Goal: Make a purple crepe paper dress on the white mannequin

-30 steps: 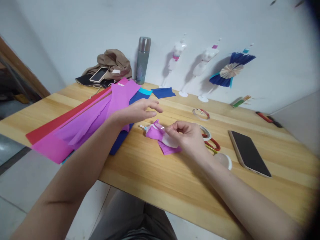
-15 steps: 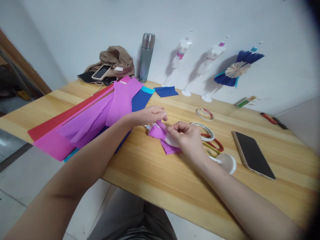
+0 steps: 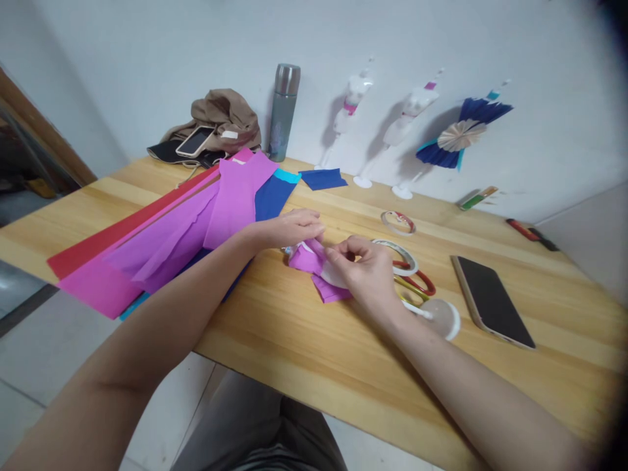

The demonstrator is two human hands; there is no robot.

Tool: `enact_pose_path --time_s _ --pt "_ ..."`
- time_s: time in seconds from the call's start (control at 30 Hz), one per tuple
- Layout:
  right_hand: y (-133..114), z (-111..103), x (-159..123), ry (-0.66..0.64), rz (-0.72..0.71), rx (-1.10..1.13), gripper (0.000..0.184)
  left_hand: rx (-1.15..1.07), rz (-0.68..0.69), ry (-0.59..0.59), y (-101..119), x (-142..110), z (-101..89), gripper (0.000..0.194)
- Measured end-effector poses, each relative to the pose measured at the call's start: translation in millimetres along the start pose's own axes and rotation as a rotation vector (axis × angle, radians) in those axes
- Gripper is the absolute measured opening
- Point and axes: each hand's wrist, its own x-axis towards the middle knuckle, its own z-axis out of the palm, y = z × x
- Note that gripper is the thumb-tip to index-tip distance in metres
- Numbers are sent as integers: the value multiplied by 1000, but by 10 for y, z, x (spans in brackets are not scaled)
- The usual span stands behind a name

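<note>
A small white mannequin lies on its side on the table, its round base (image 3: 444, 318) toward the right. Purple crepe paper (image 3: 305, 259) is wrapped round its torso. My right hand (image 3: 366, 265) pinches the paper's edge between thumb and forefinger, over the mannequin's lower body. From above, my left hand (image 3: 294, 227) reaches the upper edge of the same paper, its fingers closed together; the fingertips partly hide the contact. Under the mannequin a folded purple piece (image 3: 330, 289) lies on the wood.
Tape rolls (image 3: 398, 223) and scissors (image 3: 417, 288) lie near my right hand, with a phone (image 3: 493, 301) beyond. Coloured crepe sheets (image 3: 240, 196) spread at the left. Along the wall stand a thermos (image 3: 283, 114), several mannequins (image 3: 409, 118) and a utility knife (image 3: 524, 230).
My left fingertips have come down slightly and closed at the paper's upper edge. My right hand keeps its pinch. The whole view has shifted a little.
</note>
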Motion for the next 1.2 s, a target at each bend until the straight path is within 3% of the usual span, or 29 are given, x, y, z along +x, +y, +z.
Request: enact_pose_path --time_s 0.73,1.2 --pt "-52 -10 10 -27 -56 -121 24 -10 -27 10 33 -3 -10 32" --pt "-83 -37 12 -16 -24 4 22 -20 16 6 -6 19 -7 40"
